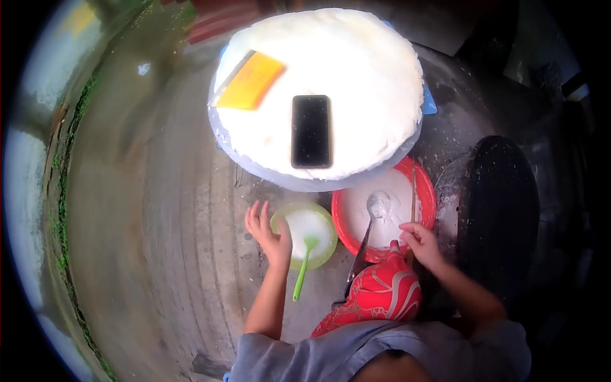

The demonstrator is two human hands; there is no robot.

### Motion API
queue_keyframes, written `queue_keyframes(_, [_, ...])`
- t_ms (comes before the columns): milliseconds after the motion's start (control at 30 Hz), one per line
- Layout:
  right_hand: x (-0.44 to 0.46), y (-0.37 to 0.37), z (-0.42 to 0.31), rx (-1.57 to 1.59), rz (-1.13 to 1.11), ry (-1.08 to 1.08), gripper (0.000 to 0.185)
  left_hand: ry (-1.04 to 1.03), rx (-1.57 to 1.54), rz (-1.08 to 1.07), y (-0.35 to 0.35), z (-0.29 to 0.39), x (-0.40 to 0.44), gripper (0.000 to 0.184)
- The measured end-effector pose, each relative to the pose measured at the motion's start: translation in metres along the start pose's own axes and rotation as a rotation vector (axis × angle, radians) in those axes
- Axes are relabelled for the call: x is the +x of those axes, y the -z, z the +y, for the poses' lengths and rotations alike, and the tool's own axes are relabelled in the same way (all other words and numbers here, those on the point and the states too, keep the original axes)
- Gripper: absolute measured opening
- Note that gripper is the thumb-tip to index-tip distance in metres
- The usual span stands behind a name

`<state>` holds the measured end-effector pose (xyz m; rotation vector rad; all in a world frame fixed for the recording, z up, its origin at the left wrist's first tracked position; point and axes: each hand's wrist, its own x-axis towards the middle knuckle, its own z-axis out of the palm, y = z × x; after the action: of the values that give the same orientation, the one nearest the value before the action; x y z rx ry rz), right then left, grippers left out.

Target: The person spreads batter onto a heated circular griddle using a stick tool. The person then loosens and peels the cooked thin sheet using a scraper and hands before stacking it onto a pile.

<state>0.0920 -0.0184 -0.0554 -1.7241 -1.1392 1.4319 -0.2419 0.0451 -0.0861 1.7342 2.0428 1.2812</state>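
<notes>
My left hand is raised with its fingers spread, beside the left rim of a pale green bowl of white liquid. A bright green spatula leans in that bowl, its handle over the near rim. My right hand hovers at the near right rim of a red basin, fingers loosely bent and thumb a little apart, nothing visibly held. White batter-like liquid fills the basin. A metal ladle rests in it, and a thin stick passes beneath my right hand.
Beyond the bowls stands a large round white-covered surface. On it lie a black phone and a yellow scraper. A dark oval object stands at the right. My knee in red patterned cloth is close to the basin.
</notes>
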Motion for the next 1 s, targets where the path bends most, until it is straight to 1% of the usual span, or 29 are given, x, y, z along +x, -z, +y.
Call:
queue_keyframes(33, [-0.011, 0.013, 0.073, -0.152, 0.099, 0.021, 0.024, 0.011, -0.006, -0.051, 0.0, -0.002, -0.023, 0.044])
queue_keyframes(67, [-0.021, 0.023, 0.131, -0.301, 0.199, 0.046, 0.03, 0.017, -0.01, -0.096, 0.0, -0.005, -0.044, 0.045])
queue_keyframes(133, [-0.049, 0.024, 0.148, -0.557, 0.301, -0.34, 0.062, 0.091, -0.077, -0.209, 0.001, -0.01, -0.085, 0.044])
queue_keyframes(167, [-0.057, 0.016, 0.161, -0.554, 0.425, -0.469, 0.088, 0.089, -0.065, -0.258, 0.006, -0.008, -0.101, 0.044])
queue_keyframes(200, [-0.054, 0.019, 0.191, -0.527, 0.322, -0.453, 0.098, 0.088, -0.053, -0.317, 0.01, -0.005, -0.115, 0.044])
queue_keyframes(233, [-0.04, 0.022, 0.267, -0.418, 0.301, -0.358, 0.103, 0.084, -0.066, -0.367, 0.017, 0.002, -0.124, 0.042])
queue_keyframes(267, [-0.041, 0.011, 0.263, -0.237, 0.342, -0.408, 0.107, 0.064, -0.077, -0.402, 0.023, 0.009, -0.131, 0.042])
queue_keyframes(300, [-0.048, 0.001, 0.206, 0.161, 0.363, -0.564, 0.109, 0.043, -0.081, -0.433, 0.03, 0.015, -0.136, 0.041])
queue_keyframes(333, [-0.031, 0.0, 0.238, 0.215, 0.309, -0.53, 0.111, 0.019, -0.081, -0.459, 0.035, 0.018, -0.138, 0.04])
queue_keyframes(367, [-0.026, -0.007, 0.267, 0.224, 0.416, -0.557, 0.083, 0.019, -0.086, -0.474, 0.039, 0.018, -0.141, 0.036])
queue_keyframes(400, [-0.027, -0.01, 0.244, 0.137, 0.467, -0.583, 0.073, 0.032, -0.082, -0.493, 0.046, 0.023, -0.141, 0.033])
queue_keyframes(433, [-0.024, -0.006, 0.247, 0.146, 0.337, -0.525, 0.062, 0.032, -0.095, -0.5, 0.052, 0.024, -0.142, 0.032])
queue_keyframes(467, [-0.031, -0.004, 0.229, 0.194, 0.214, -0.378, 0.043, 0.031, -0.112, -0.505, 0.056, 0.023, -0.143, 0.032])
queue_keyframes(533, [-0.037, -0.002, 0.226, 0.128, 0.25, -0.309, 0.026, 0.023, -0.069, -0.501, 0.065, 0.024, -0.145, 0.032])
queue_keyframes(600, [-0.049, 0.005, 0.206, -0.324, 0.521, -0.061, 0.018, 0.005, -0.085, -0.48, 0.07, 0.02, -0.151, 0.031])
queue_keyframes(633, [-0.065, 0.019, 0.166, -0.357, 0.528, -0.088, 0.019, 0.041, -0.123, -0.49, 0.07, 0.019, -0.153, 0.031])
queue_keyframes(667, [-0.093, 0.033, 0.107, -0.443, 0.61, 0.013, 0.02, 0.082, -0.158, -0.501, 0.071, 0.019, -0.156, 0.031])
queue_keyframes(700, [-0.089, 0.052, 0.122, -0.538, 0.694, 0.108, 0.026, 0.079, -0.126, -0.509, 0.074, 0.023, -0.157, 0.031])
queue_keyframes(733, [-0.098, 0.077, 0.101, -0.459, 0.755, 0.186, 0.038, 0.063, -0.136, -0.519, 0.072, 0.024, -0.159, 0.031])
queue_keyframes(767, [-0.119, 0.107, 0.054, -0.465, 0.673, -0.002, 0.051, 0.065, -0.147, -0.524, 0.072, 0.025, -0.161, 0.03])
queue_keyframes(800, [-0.116, 0.142, 0.06, -0.638, 0.697, 0.01, 0.061, 0.069, -0.155, -0.527, 0.071, 0.026, -0.164, 0.029])
queue_keyframes(833, [-0.109, 0.183, 0.074, -0.782, 0.782, -0.033, 0.069, 0.084, -0.171, -0.535, 0.072, 0.035, -0.164, 0.028])
queue_keyframes(867, [-0.111, 0.221, 0.075, -0.836, 0.849, -0.12, 0.067, 0.075, -0.173, -0.54, 0.071, 0.039, -0.166, 0.028])
queue_keyframes(900, [-0.111, 0.257, 0.087, -0.749, 0.961, -0.253, 0.06, 0.071, -0.213, -0.553, 0.07, 0.043, -0.167, 0.028])
queue_keyframes(933, [-0.109, 0.29, 0.1, -0.563, 1.125, -0.406, 0.055, 0.07, -0.251, -0.566, 0.07, 0.046, -0.169, 0.028])
queue_keyframes(1000, [-0.11, 0.31, 0.114, -0.245, 1.243, -0.473, 0.053, 0.079, -0.272, -0.58, 0.068, 0.053, -0.171, 0.028])
